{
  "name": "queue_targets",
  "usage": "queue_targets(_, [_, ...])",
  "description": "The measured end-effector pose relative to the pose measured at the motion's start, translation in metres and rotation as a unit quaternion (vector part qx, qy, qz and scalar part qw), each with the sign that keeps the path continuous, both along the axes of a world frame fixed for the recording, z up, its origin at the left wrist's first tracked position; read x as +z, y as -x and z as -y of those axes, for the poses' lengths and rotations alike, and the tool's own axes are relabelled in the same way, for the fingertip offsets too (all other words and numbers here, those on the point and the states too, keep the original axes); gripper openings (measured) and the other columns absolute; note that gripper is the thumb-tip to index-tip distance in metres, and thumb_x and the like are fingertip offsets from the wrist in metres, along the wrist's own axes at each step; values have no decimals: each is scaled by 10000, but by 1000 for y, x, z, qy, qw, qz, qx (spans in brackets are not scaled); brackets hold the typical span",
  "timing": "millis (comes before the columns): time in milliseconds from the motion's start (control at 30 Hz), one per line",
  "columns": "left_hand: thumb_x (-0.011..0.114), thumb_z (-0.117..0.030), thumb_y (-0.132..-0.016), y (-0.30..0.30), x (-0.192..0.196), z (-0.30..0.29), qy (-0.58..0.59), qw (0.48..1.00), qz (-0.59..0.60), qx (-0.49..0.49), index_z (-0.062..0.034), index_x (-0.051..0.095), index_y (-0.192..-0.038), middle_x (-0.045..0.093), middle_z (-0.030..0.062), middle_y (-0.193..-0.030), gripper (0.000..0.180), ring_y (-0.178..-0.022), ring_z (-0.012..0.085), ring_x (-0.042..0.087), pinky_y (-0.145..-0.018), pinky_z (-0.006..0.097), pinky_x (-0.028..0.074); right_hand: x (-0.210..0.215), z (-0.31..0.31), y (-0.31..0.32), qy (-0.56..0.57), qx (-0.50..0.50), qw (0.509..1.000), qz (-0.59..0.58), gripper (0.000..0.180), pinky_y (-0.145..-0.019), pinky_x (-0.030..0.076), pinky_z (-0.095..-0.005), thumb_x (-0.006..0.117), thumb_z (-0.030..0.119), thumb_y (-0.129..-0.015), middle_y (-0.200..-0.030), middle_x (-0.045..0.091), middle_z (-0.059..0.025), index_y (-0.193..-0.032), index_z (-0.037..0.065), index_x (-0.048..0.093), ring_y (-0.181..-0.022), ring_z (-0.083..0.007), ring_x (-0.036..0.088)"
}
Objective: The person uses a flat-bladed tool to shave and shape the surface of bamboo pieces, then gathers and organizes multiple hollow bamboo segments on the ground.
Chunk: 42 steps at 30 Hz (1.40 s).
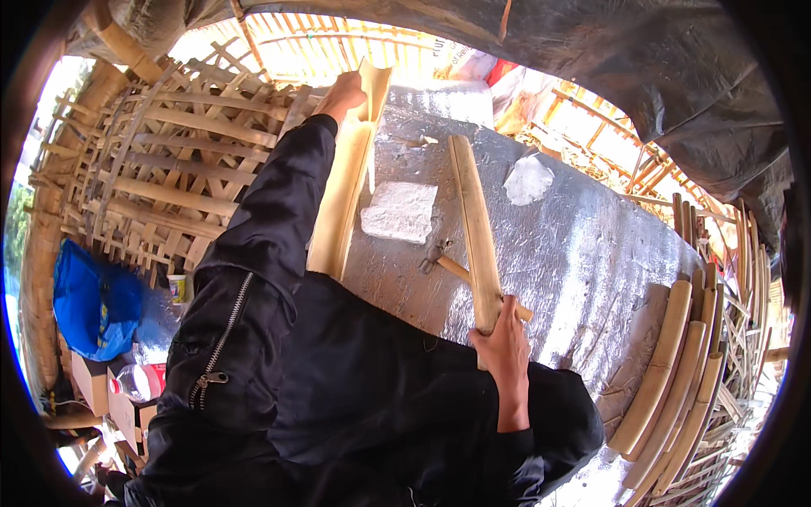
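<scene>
Far ahead, my left hand (pixel 345 97) is closed over the edge of a wide split bamboo half (pixel 341 203), its hollow side showing. That piece runs along my left arm, and its near end reaches my dark clothing. Closer in, my right hand (pixel 505 355) grips the near end of a narrower split bamboo length (pixel 475 220), which points away from me. A hammer (pixel 454 269) lies beneath this length, its head to the left and the handle end beside my right hand. Between the two bamboo pieces sits a rough white block (pixel 400 211).
The silvery sheet (pixel 583 245) under the work has a white patch (pixel 529 179). Several split bamboo lengths (pixel 663 367) are stacked at the right. A woven bamboo wall (pixel 182 160) stands left, above a blue bag (pixel 95 300), a cup (pixel 176 288) and a bottle (pixel 139 383).
</scene>
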<state>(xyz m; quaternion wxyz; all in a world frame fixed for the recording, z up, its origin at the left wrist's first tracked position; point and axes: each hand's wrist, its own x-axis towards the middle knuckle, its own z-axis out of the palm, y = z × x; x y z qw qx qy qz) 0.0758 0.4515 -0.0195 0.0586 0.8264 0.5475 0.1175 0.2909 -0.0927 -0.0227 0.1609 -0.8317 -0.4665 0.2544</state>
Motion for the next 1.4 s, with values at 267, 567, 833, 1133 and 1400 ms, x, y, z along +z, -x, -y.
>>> queue_targets(267, [645, -118, -801, 33, -111, 1, 65, 994, 84, -28, 56, 610, -1228, 615, 322, -1284, 462, -1273, 424, 568, -1050, 455, 470, -6, 0, -10, -15, -20, 1000, -15, 737, -825, 530, -538, 760, 103, -739, -1142, 595, -294, -1349, 14, 357, -976, -502, 635])
queue_targets(567, [629, -185, -894, 50, -57, 43, -60, 995, 16, -78, 26, 289, -1554, 329, 320, -1574, 772, -1441, 460, 374, -1176, 484, 357, -5, 1, -20, -60, -50, 993, -94, 636, -862, 498, -543, 719, 128, -760, -1091, 630, -298, -1295, 18, 393, -1007, -501, 620])
queue_targets(833, [630, -29, -873, 79, 2, 304, -78, 959, 251, -107, -30, 541, -1312, 646, 166, -1074, 448, -997, 342, 647, -889, 437, 525, -1, 6, -21, -136, -74, 987, -41, 601, -844, 495, -568, 729, 162, -771, -1094, 647, -282, -1264, 38, 407, -1005, -497, 630])
queue_targets(1133, [664, 20, -807, 116, -38, 358, 8, 924, 381, 28, -17, 638, -948, 687, 78, -835, 148, -762, 168, 669, -737, 288, 524, -1, 22, -16, -308, -115, 943, -51, 641, -806, 503, -531, 787, 81, -763, -1064, 603, -263, -1285, 24, 420, -950, -484, 628])
queue_targets(1400, [650, 5, -795, 96, -40, 382, 38, 946, 322, -21, 0, 628, -834, 666, 110, -743, 45, -693, 216, 669, -676, 339, 534, 3, 38, -9, -429, -135, 882, -140, 617, -693, 530, -423, 747, 16, -765, -993, 576, -220, -1294, -14, 431, -825, -335, 636])
